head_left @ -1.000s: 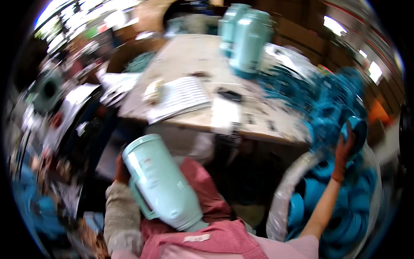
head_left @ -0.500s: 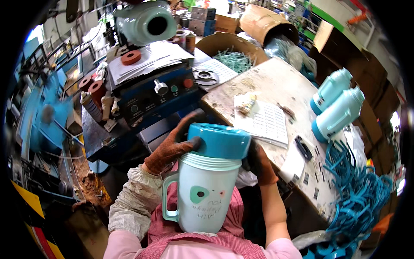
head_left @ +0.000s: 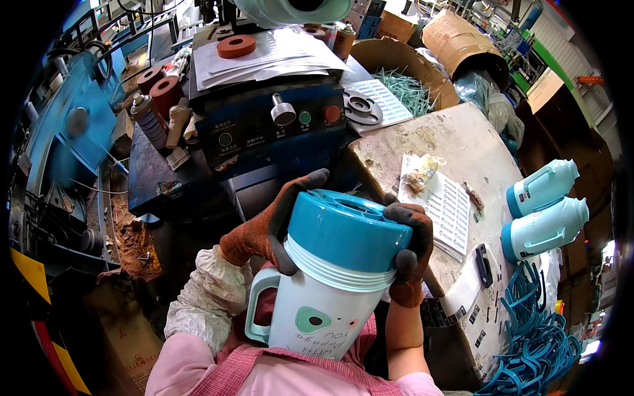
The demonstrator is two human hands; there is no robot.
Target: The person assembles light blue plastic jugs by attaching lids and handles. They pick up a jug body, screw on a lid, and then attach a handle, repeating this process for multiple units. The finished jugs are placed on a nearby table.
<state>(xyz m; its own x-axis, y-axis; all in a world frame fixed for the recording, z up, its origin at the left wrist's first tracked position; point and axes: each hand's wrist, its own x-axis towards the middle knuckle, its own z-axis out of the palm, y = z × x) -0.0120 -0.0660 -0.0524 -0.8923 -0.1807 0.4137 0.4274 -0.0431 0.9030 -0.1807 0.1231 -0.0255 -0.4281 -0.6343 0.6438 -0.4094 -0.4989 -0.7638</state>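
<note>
A pale mint thermos jug (head_left: 330,310) with a side handle stands upside down against my lap, its print inverted. Its teal base (head_left: 347,231) faces up, showing a ribbed recess, above a pale threaded-looking band. My left hand (head_left: 274,228), in a brown glove with dark fingertips, grips the base's left side, thumb just below the teal rim. On the opposite side my right hand (head_left: 413,247), in a matching glove, has fingers curled over the upper edge and the side. The jug's lower end is hidden by my apron.
Two similar jugs (head_left: 545,228) lie on the worn worktable (head_left: 383,145), near a printed sheet (head_left: 449,218) and a black cutter-like tool (head_left: 484,266). Teal strips (head_left: 538,330) heap at the right. A control box (head_left: 271,125) with knobs stands ahead, carrying papers and a red ring (head_left: 236,46).
The jug's base has tilted toward me and to the right. My right hand has come round onto the base's top edge; my left thumb has slid lower. The view has shifted too.
</note>
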